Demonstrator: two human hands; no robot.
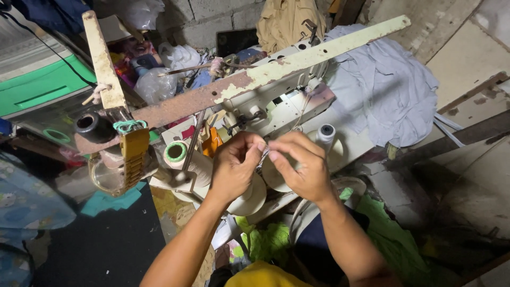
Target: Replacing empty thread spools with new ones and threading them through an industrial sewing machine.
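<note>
Both hands meet just in front of the white sewing machine [276, 106]. The left hand [234, 167] and right hand [300, 165] each have fingertips pinched together on a fine pale thread [264, 152], which is barely visible between them. Directly below the hands stand cream thread cones [255, 196]. A rusty metal bar [223, 90] crosses above the machine, and grey cloth [388, 90] lies to its right.

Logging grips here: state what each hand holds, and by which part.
Both the left hand and the right hand pinch a thin thread between their fingertips, above the cream thread cones.
</note>
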